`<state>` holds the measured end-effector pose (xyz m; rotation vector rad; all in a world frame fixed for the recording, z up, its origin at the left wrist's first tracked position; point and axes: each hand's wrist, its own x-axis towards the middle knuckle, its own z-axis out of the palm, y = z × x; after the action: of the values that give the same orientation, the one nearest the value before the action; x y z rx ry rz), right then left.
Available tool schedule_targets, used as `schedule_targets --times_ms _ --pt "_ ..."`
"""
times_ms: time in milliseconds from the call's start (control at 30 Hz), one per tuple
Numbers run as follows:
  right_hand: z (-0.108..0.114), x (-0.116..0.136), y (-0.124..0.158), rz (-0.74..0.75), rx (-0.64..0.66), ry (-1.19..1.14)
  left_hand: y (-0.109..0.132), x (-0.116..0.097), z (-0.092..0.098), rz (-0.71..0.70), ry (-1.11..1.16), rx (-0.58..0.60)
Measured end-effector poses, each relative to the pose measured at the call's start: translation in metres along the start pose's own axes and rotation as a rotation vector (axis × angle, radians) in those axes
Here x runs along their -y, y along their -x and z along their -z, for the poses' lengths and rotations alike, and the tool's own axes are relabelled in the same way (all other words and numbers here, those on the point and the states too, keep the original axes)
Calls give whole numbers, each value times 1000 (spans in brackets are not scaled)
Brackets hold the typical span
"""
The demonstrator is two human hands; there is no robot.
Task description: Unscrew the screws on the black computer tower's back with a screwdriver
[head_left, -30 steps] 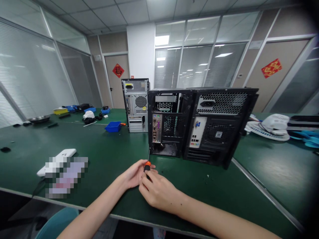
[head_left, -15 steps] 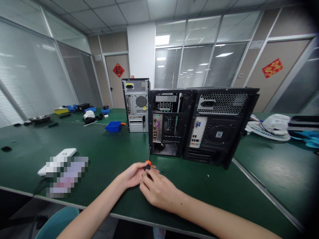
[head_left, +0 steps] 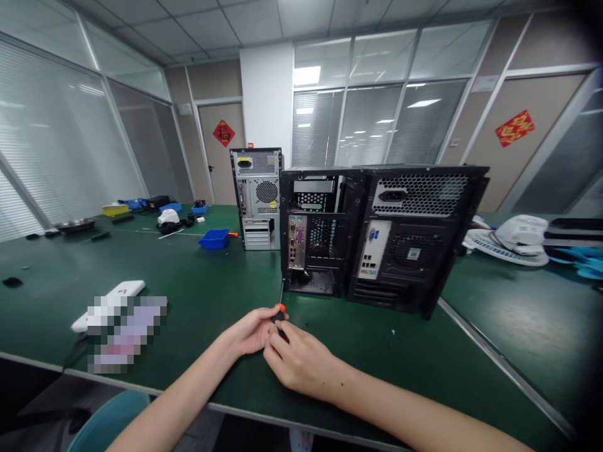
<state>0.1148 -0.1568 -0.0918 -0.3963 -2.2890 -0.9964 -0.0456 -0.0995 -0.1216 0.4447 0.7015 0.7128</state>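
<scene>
A screwdriver (head_left: pixel 281 308) with an orange and black handle is in both my hands. Fingers of my left hand (head_left: pixel 257 329) wrap round the handle near its orange collar. My right hand (head_left: pixel 299 358) grips the handle's black rear end, closest to me. The thin shaft points away from me, its tip at the lower left corner of an open black computer case (head_left: pixel 286 285); whether it sits on a screw is too small to tell. That case stands upright with its back panel and ports facing me.
Touching it on the right stands a second black computer tower (head_left: pixel 414 289); a silver tower (head_left: pixel 262 245) is behind to the left. A blue tray (head_left: pixel 214 239) lies beyond. Left on the green table (head_left: pixel 202 301) are a white device (head_left: pixel 129 290) and a blurred flat item. A white fan (head_left: pixel 521 235) lies at right.
My hands and the screwdriver stay in nearly the same spot. The left hand's far fingers, stretched past the handle before, have drawn in closer to it.
</scene>
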Motion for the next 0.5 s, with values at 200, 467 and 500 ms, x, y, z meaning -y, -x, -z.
schedule_targets --times_ms 200,467,500 --pt "0 0 0 1 -1 -5 2 0 -4 -34 -3 -21" --pt "-1 -1 0 -3 -12 -15 2 2 -5 -24 11 -33" --pt "-1 -1 0 -3 -15 -14 2 2 -5 -24 12 -38"
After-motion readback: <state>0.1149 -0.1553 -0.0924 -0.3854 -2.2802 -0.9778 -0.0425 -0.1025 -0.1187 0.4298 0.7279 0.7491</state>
